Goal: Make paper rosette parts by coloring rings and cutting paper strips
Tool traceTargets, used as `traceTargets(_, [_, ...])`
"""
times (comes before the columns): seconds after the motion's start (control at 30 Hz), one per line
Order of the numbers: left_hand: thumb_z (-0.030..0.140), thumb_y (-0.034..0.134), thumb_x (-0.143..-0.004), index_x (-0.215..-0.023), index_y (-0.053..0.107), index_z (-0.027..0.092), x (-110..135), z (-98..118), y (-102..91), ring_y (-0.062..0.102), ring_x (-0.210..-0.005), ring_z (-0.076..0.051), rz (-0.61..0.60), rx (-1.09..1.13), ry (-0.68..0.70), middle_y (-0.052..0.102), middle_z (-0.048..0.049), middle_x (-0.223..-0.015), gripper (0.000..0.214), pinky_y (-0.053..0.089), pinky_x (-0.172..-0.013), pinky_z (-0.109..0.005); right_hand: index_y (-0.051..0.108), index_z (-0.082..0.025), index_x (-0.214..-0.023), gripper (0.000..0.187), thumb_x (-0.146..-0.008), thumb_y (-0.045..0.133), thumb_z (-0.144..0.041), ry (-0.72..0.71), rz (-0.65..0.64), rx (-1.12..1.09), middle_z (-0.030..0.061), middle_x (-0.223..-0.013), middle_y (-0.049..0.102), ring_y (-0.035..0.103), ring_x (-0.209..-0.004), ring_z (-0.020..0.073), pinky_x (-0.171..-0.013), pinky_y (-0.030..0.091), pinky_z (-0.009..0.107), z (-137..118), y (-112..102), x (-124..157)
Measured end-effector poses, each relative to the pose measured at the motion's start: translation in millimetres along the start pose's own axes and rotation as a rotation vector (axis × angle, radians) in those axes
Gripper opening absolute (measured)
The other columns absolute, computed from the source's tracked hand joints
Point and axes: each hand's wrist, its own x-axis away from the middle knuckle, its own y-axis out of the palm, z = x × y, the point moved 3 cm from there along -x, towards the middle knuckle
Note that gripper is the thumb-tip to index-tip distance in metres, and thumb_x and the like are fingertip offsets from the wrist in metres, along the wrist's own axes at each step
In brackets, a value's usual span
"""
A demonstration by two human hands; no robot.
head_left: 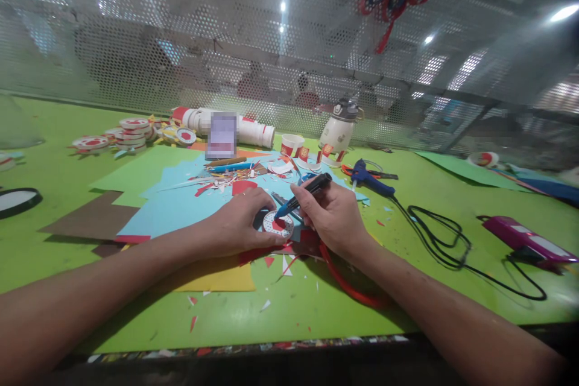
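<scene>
My left hand (244, 220) grips the edge of a small round white paper disc (283, 229) with a red centre and small dark marks around its rim. In my right hand (337, 214) is a blue-and-black marker pen (303, 195), its tip down at the disc. Scissors with dark blades lie partly hidden between the hands, behind the disc. Beneath are layered sheets of light blue paper (176, 208). A red handle or band (348, 286) curves out below my right wrist.
A blue glue gun (371, 181) with a black cord lies at the right, near a magenta power strip (525, 240). Stacked paper discs (133, 132), paper cups (292, 143) and a white bottle (337, 128) stand at the back. Paper scraps litter the green table (149, 319).
</scene>
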Motion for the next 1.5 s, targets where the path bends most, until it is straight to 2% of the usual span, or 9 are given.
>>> traceTargets(0.23, [0.055,0.065,-0.071,-0.096,0.06,0.017,0,1,0.1,0.054,-0.084,-0.023,-0.006,-0.018,-0.009,0.058,-0.007,-0.094,0.046,0.043,-0.07,-0.033,0.051,-0.019,-0.062,0.035,-0.087,0.058,-0.042,0.011,-0.012,0.02,-0.0039,-0.05,0.052,0.046,-0.043,0.0096,-0.044,0.037,0.023,0,-1,0])
traceTargets(0.47, [0.056,0.064,-0.071,-0.098,0.059,0.017,-1,-3,1.0,0.054,-0.086,-0.023,0.004,-0.027,0.002,0.059,-0.0075,-0.095,0.048,0.043,-0.07,-0.033,0.054,-0.018,-0.066,0.032,-0.087,0.057,-0.042,-0.008,-0.05,0.029,-0.0038,-0.05,0.052,0.046,-0.046,0.011,-0.046,0.038,0.024,-1,0,-1])
traceTargets(0.7, [0.048,0.067,-0.071,-0.101,0.062,0.021,-2,-1,0.7,0.055,-0.09,-0.024,-0.01,0.009,0.05,0.062,-0.0067,-0.098,0.041,0.043,-0.077,-0.035,0.06,-0.015,-0.079,0.018,-0.089,0.056,-0.029,-0.199,-0.197,0.119,0.0003,-0.066,0.058,0.049,-0.057,0.0124,-0.055,0.039,0.025,-14,2,-3])
traceTargets(0.8, [0.046,0.068,-0.07,-0.101,0.063,0.021,-2,2,-0.3,0.055,-0.088,-0.024,-0.008,0.012,0.044,0.062,-0.0057,-0.096,0.041,0.044,-0.076,-0.035,0.06,-0.015,-0.078,0.019,-0.089,0.055,-0.03,-0.188,-0.206,0.146,-0.0012,-0.063,0.055,0.045,-0.054,0.012,-0.053,0.037,0.026,-16,1,-6])
traceTargets(0.97, [0.047,0.066,-0.071,-0.109,0.061,0.02,1,5,-3.4,0.054,-0.092,-0.026,-0.028,0.016,0.014,0.06,-0.007,-0.099,0.047,0.044,-0.079,-0.038,0.059,-0.016,-0.076,0.022,-0.089,0.054,-0.032,-0.135,-0.19,0.134,-0.0012,-0.062,0.055,0.046,-0.056,0.0125,-0.054,0.038,0.026,-14,1,-7])
traceTargets(1.1, [0.043,0.065,-0.074,-0.106,0.064,0.02,1,5,-3.4,0.054,-0.097,-0.026,-0.057,0.03,0.051,0.059,-0.0079,-0.104,0.04,0.043,-0.085,-0.038,0.059,-0.015,-0.075,0.022,-0.089,0.055,-0.031,-0.141,-0.158,0.109,-0.0001,-0.063,0.055,0.048,-0.057,0.0128,-0.055,0.04,0.027,-13,-1,-5])
traceTargets(1.27, [0.05,0.066,-0.072,-0.105,0.063,0.02,0,1,-0.3,0.054,-0.098,-0.026,-0.044,0.038,0.018,0.059,-0.007,-0.103,0.044,0.044,-0.084,-0.037,0.055,-0.018,-0.07,0.03,-0.089,0.056,-0.041,-0.069,0.09,-0.044,-0.004,-0.053,0.049,0.044,-0.045,0.0099,-0.045,0.037,0.024,-11,-11,-4])
traceTargets(1.33, [0.05,0.067,-0.071,-0.105,0.061,0.019,0,0,0.4,0.054,-0.098,-0.026,-0.031,0.024,0.008,0.06,-0.0078,-0.104,0.047,0.044,-0.084,-0.038,0.055,-0.018,-0.07,0.031,-0.088,0.057,-0.043,-0.049,0.143,-0.072,-0.0046,-0.052,0.049,0.044,-0.043,0.0093,-0.043,0.036,0.023,-9,-14,-5])
traceTargets(1.5, [0.053,0.068,-0.067,-0.104,0.058,0.017,1,1,-0.4,0.056,-0.093,-0.027,-0.001,0.014,-0.073,0.061,-0.0088,-0.102,0.054,0.046,-0.08,-0.04,0.052,-0.019,-0.064,0.035,-0.088,0.056,-0.044,-0.023,0.084,-0.061,-0.0048,-0.05,0.048,0.042,-0.043,0.0089,-0.042,0.036,0.023,-6,-11,-5])
